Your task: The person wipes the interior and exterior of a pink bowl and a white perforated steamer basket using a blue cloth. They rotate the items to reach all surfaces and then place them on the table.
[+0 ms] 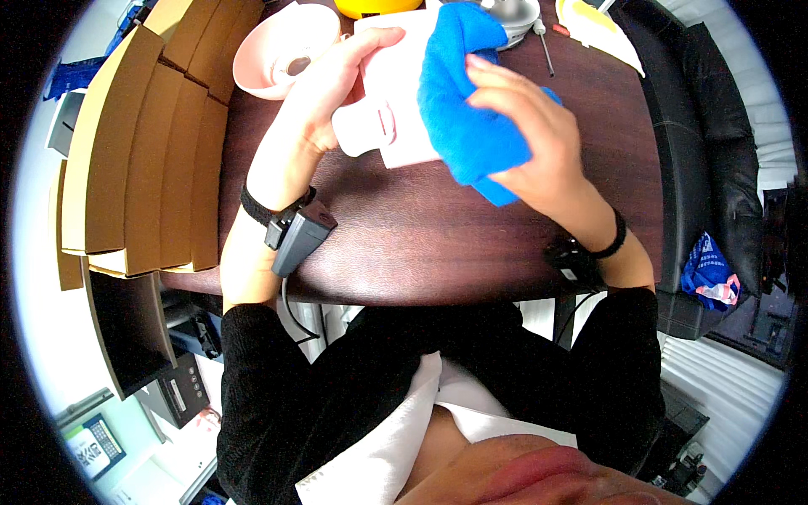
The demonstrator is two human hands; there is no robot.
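Left hand (330, 82) grasps the left side of a pale pink boxy object (402, 93) over the tabletop (404, 227); surface contact unclear. Right hand (543, 126) grips a blue cloth (454, 101) against the object's right side. Pink bowl (263, 52) just beside left hand.

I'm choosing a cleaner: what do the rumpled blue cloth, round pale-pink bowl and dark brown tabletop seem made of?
Rumpled blue cloth: probably microfibre or terry, matte and fuzzy, folding softly.
Round pale-pink bowl: likely plastic, smooth and thin-rimmed; glazed ceramic possible.
Dark brown tabletop: wood or wood-look laminate, streaky grain with a soft sheen.
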